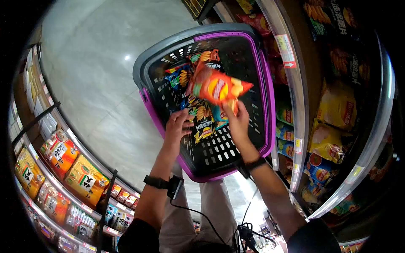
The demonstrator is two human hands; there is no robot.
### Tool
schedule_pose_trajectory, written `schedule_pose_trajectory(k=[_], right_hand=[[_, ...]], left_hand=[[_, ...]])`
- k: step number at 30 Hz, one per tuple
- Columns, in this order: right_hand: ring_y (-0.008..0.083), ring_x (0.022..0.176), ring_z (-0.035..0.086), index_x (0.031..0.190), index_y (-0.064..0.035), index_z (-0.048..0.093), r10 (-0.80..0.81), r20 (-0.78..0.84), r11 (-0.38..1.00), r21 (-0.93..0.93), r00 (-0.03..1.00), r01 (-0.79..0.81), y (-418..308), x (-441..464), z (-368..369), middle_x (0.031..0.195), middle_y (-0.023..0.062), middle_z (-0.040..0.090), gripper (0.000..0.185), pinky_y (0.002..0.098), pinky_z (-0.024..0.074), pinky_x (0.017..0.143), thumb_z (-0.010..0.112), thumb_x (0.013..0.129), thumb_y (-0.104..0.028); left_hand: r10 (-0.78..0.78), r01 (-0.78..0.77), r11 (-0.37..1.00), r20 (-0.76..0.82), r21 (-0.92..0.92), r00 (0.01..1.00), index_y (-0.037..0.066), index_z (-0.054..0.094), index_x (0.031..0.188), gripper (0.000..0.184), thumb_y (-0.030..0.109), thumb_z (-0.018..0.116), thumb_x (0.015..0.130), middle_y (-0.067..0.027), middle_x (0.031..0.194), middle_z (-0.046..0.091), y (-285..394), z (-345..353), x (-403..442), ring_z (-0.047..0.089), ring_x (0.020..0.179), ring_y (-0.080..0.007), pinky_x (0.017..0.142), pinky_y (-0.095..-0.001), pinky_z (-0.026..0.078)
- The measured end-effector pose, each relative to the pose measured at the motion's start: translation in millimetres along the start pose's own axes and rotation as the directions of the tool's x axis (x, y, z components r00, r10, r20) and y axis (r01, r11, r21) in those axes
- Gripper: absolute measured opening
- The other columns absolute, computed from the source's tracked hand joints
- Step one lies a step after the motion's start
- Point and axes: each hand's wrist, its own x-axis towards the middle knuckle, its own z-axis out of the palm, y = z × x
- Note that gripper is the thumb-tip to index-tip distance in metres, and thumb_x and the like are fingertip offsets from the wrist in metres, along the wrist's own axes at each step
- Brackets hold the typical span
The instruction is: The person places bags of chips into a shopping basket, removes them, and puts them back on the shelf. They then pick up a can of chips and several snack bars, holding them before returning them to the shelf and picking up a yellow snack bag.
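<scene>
My right hand (237,122) pinches the lower edge of a red-orange chip bag (218,87) with a yellow round logo, held above the inside of the basket. The black basket (219,158) has a purple rim and handle and slotted walls. My left hand (176,127) is at the basket's left side, fingers apart and slightly curled, beside a black chip bag (203,122). More bags lie in the basket: a blue one (179,78) at the left, a dark one with red (206,56) at the top, and a teal one (220,117) partly hidden behind my right hand.
Shelves with chip bags (333,122) stand close on the right, their price rails curving past the basket. On the left, another shelf holds orange and yellow snack packs (86,179). Grey floor (101,84) lies between. Cables (211,225) hang from my wrist straps.
</scene>
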Motion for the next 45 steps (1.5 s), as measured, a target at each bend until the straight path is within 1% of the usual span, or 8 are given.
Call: schedule_pose_trajectory(k=[5, 17, 21, 22, 25, 28, 30, 45], right_hand=[[0.0094, 0.102, 0.061, 0.115, -0.0012, 0.060, 0.040, 0.077, 0.998, -0.058, 0.996, -0.036, -29, -71, -62, 0.111, 0.0047, 0.067, 0.033, 0.0242, 0.0469, 0.090, 0.076, 0.086, 0.000], [0.0164, 0.119, 0.057, 0.139, -0.0032, 0.048, 0.121, 0.191, 0.981, 0.129, 0.974, -0.147, -51, -61, -86, 0.132, 0.0089, 0.059, 0.054, 0.0319, 0.0428, 0.105, 0.071, 0.090, -0.006], [0.0158, 0.117, 0.058, 0.137, -0.0009, 0.050, 0.222, 0.100, 0.962, 0.142, 0.970, -0.235, -37, -68, -92, 0.128, 0.0091, 0.061, 0.052, 0.0311, 0.0433, 0.105, 0.072, 0.091, -0.009], [0.0155, 0.116, 0.058, 0.136, 0.0000, 0.051, 0.239, 0.064, 0.959, 0.142, 0.969, -0.246, -35, -71, -96, 0.127, 0.0092, 0.062, 0.051, 0.0308, 0.0435, 0.104, 0.072, 0.091, -0.010], [0.0151, 0.114, 0.059, 0.135, 0.0009, 0.052, 0.189, -0.060, 0.973, 0.148, 0.980, -0.178, -23, -85, -118, 0.126, 0.0097, 0.062, 0.049, 0.0310, 0.0448, 0.102, 0.072, 0.092, -0.012], [0.0191, 0.119, 0.057, 0.139, -0.0052, 0.048, 0.194, -0.134, 0.958, 0.239, 0.972, -0.158, -19, -105, -149, 0.130, 0.0081, 0.059, 0.050, 0.0366, 0.0421, 0.106, 0.068, 0.094, -0.014], [0.0204, 0.121, 0.057, 0.140, -0.0119, 0.046, 0.237, -0.141, 0.918, 0.357, 0.961, -0.174, -19, -115, -171, 0.133, 0.0055, 0.058, 0.052, 0.0415, 0.0415, 0.108, 0.068, 0.094, -0.021], [0.0226, 0.095, 0.064, 0.122, -0.0152, 0.061, 0.727, -0.121, 0.461, 0.815, 0.676, -0.350, 75, -166, -305, 0.113, 0.0048, 0.069, 0.048, 0.0380, 0.0503, 0.090, 0.065, 0.091, -0.052]], left_hand=[[-0.038, 0.024, 0.998, 0.262, 0.056, 0.964, 0.008, 0.046, 0.140, 0.066, 0.056, 0.056, 0.096, -0.0139, 0.120, 0.065, 5, 9, 11, 0.062, 0.114, -0.0247, 0.097, -0.0417, 0.048], [0.208, -0.215, 0.976, 0.446, -0.036, 0.871, 0.005, 0.057, 0.125, 0.040, 0.027, 0.071, 0.095, -0.0027, 0.110, 0.066, -10, 57, 6, 0.063, 0.100, -0.0114, 0.090, -0.0291, 0.051], [0.426, -0.525, 0.646, 0.310, 0.554, 0.850, 0.004, 0.059, 0.124, 0.051, 0.027, 0.080, 0.084, -0.0081, 0.105, 0.067, 7, 41, -5, 0.065, 0.095, -0.0237, 0.086, -0.0366, 0.052], [0.686, -0.521, 0.250, 0.230, 0.816, 0.690, 0.004, 0.058, 0.124, 0.057, 0.029, 0.084, 0.079, -0.0104, 0.105, 0.066, 24, 33, -14, 0.065, 0.094, -0.0297, 0.086, -0.0392, 0.051], [0.996, -0.185, -0.019, 0.033, 0.983, 0.077, 0.002, 0.058, 0.120, 0.065, 0.031, 0.088, 0.071, -0.0178, 0.115, 0.061, 47, 21, -30, 0.060, 0.105, -0.0373, 0.086, -0.0400, 0.049], [0.988, -0.078, 0.098, -0.088, 0.992, 0.126, -0.001, 0.058, 0.118, 0.050, 0.016, 0.084, 0.078, -0.0164, 0.108, 0.065, 17, -15, -8, 0.062, 0.102, -0.0292, 0.089, -0.0389, 0.049], [0.677, -0.526, 0.687, -0.178, 0.502, 0.714, -0.001, 0.060, 0.113, 0.038, 0.013, 0.079, 0.084, -0.0116, 0.104, 0.068, -23, -60, 22, 0.064, 0.094, -0.0212, 0.087, -0.0323, 0.049], [0.421, -0.391, 0.907, -0.307, 0.157, 0.853, 0.000, 0.058, 0.127, 0.040, 0.011, 0.072, 0.092, -0.0070, 0.122, 0.065, -104, -95, -5, 0.059, 0.107, -0.0153, 0.098, -0.0290, 0.043]])
